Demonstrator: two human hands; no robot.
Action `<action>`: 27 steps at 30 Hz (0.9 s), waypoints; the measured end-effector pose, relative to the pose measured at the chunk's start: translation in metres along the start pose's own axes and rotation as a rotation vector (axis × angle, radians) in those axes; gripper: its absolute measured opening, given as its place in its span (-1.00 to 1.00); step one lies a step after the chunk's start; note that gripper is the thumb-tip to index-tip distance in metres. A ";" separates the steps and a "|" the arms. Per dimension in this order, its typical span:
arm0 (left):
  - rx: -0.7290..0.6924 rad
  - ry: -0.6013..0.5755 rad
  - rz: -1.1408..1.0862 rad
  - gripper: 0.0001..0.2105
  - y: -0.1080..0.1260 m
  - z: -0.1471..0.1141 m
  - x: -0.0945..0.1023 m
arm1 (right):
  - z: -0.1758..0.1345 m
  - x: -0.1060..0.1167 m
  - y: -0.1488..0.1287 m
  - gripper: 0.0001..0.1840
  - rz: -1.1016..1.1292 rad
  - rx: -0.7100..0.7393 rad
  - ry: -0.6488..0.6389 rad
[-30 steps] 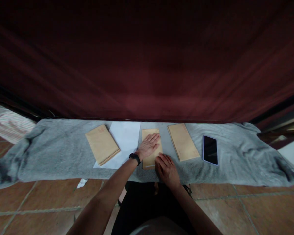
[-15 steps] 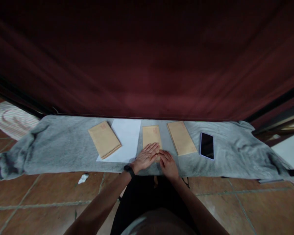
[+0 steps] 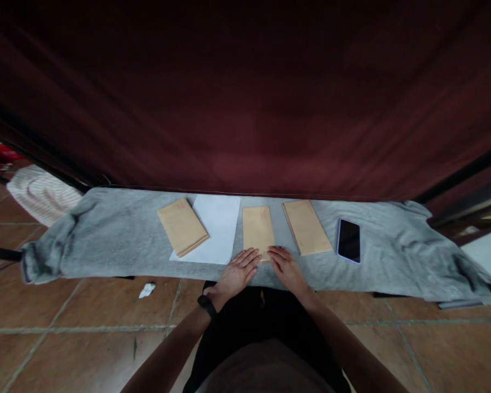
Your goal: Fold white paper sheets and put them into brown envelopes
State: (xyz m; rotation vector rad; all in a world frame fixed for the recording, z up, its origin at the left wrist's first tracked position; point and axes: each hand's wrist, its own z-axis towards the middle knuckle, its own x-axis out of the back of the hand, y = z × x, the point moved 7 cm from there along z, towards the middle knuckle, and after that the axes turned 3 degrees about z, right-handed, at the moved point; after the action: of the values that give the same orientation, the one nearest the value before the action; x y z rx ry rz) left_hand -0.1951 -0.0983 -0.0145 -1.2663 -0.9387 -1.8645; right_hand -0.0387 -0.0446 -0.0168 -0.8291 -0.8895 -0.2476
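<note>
A brown paper envelope (image 3: 258, 225) with faint red print lies flat in front of me on the grey cloth. My left hand (image 3: 238, 271) rests its outstretched fingers on the envelope's near left corner; a black band circles that wrist. On the near right corner lie the extended fingers of my right hand (image 3: 285, 267). Both hands press from above and neither grips anything. To the left, a stack of brown envelopes (image 3: 183, 226) partly covers white paper (image 3: 223, 221). Another envelope stack (image 3: 307, 227) lies on the right.
A phone (image 3: 349, 240) with a dark screen lies right of the envelopes. Grey cloth (image 3: 118, 234) covers the long narrow surface. Dark red fabric (image 3: 245, 120) hangs behind it. A crumpled white scrap (image 3: 147, 290) is on the tiled floor (image 3: 85, 311).
My left hand has slid back toward me and left, off the middle of the envelope. My right hand has shifted slightly right, its fingers straighter. The camera view has moved a little.
</note>
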 end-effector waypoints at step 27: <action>-0.022 0.076 -0.070 -0.66 0.002 0.002 0.018 | 0.177 -0.058 0.052 -0.50 -0.364 0.121 -0.169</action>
State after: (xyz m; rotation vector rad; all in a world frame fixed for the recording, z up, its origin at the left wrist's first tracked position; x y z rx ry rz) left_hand -0.1982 -0.0999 0.0037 -1.1799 -0.9351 -1.9678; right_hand -0.1520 0.1111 -0.0268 -0.5776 -1.2027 -0.4406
